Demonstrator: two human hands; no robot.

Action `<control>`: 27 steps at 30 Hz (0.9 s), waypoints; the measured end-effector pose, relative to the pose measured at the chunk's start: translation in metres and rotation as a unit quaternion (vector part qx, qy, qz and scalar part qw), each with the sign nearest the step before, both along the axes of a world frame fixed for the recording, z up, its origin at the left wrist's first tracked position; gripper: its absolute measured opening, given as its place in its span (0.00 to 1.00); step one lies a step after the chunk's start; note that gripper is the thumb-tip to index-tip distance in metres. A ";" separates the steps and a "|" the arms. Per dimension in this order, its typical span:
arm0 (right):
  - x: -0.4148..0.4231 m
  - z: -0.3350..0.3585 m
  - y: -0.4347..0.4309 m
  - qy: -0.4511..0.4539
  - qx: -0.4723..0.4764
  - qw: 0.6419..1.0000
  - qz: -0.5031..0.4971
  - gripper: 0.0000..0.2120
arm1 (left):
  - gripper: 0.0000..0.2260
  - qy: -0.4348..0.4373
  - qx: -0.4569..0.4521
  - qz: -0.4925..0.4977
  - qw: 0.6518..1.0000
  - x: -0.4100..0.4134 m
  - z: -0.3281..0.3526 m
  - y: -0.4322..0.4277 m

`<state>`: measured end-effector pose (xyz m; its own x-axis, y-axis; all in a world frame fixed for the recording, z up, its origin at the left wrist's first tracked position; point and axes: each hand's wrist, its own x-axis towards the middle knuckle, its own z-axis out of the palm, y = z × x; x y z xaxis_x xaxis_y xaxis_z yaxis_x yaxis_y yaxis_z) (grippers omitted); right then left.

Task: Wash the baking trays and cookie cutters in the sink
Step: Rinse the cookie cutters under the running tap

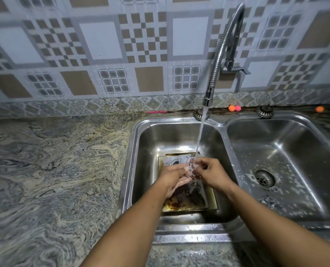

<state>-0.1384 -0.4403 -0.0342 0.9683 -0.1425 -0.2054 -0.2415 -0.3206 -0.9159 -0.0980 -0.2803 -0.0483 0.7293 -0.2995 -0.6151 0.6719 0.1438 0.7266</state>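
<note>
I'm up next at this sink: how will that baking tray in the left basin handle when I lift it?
The baking tray is probably stiff: flat metal with a raised rim. Likely slippery, since tap water runs over it and brown residue coats its base. It lies flat on the basin floor, so getting a grip under its edge may be awkward.
</note>
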 end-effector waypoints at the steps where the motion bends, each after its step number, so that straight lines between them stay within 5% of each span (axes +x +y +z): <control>1: 0.001 0.004 -0.002 -0.005 0.000 1.000 -0.007 0.11 | 0.10 -0.008 0.001 0.011 1.000 0.000 0.004 -0.002; 6: 0.004 0.023 -0.001 -0.052 -0.066 0.996 -0.017 0.12 | 0.10 -0.022 -0.016 0.056 0.998 0.003 0.016 -0.017; 13: -0.001 0.026 0.003 -0.071 -0.117 0.990 0.013 0.15 | 0.05 -0.089 0.075 0.082 0.990 0.005 0.021 -0.028; 19: 0.005 0.028 -0.003 -0.037 0.051 0.997 -0.037 0.07 | 0.04 -0.119 0.105 0.090 0.983 0.009 0.026 -0.025; 27: 0.009 0.034 -0.007 -0.013 0.050 0.996 -0.073 0.08 | 0.07 -0.120 0.055 0.051 0.990 0.005 0.034 -0.024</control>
<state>-0.1296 -0.4472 -0.0002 0.9437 -0.2632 -0.2002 -0.2544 -0.1913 -0.9480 -0.0933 -0.3042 -0.0146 0.8811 -0.1587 -0.4455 0.4645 0.1131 0.8783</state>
